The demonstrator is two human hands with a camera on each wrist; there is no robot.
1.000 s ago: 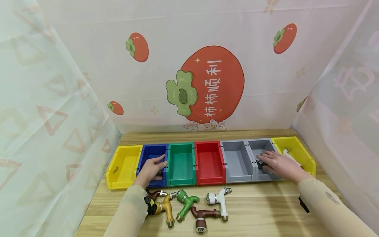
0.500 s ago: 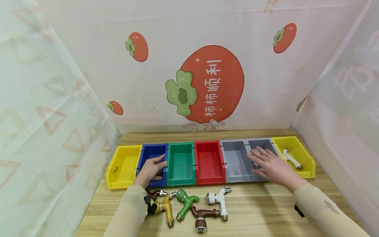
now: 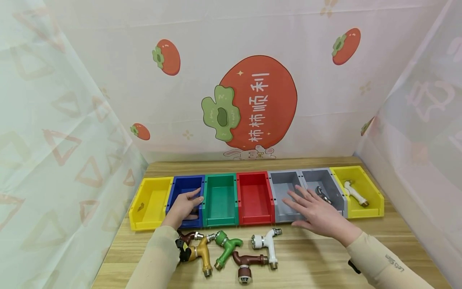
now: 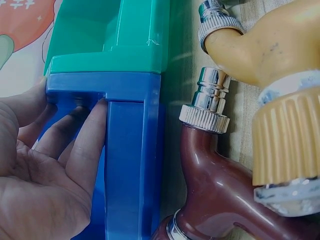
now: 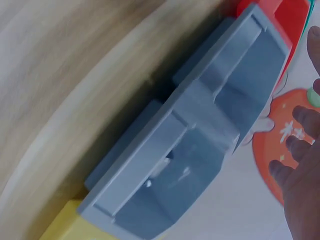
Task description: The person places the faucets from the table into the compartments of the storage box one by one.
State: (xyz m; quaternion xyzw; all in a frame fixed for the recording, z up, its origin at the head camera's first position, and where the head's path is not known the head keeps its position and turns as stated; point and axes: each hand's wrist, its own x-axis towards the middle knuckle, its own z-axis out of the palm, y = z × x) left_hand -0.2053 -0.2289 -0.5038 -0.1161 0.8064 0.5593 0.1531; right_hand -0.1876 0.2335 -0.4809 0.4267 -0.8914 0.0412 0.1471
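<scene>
My left hand (image 3: 184,207) reaches into the blue bin (image 3: 175,185), its fingers spread and touching the wall beside the green bin (image 3: 221,221). Inside the blue bin, the left wrist view shows the fingers (image 4: 90,142) near the front rim; nothing is seen held. My right hand (image 3: 313,208) hovers over the front of the two grey bins, fingers spread and holding nothing. A chrome tap (image 3: 323,195) lies in the right grey bin (image 3: 339,214), just beyond this hand. In the right wrist view, the right hand (image 5: 305,175) is partly cut off at the edge.
Several taps lie in front of the bins: dark red (image 3: 187,237), yellow (image 3: 204,255), green (image 3: 228,249), brown (image 3: 249,261) and white (image 3: 270,245). A white tap (image 3: 355,193) is in the right yellow bin (image 3: 377,200). A red bin (image 3: 255,220) stands mid-row. Patterned cloth walls surround the table.
My right hand has let go of the chrome tap in the right grey bin and moved left and toward me, uncovering that tap. The left hand has stayed put.
</scene>
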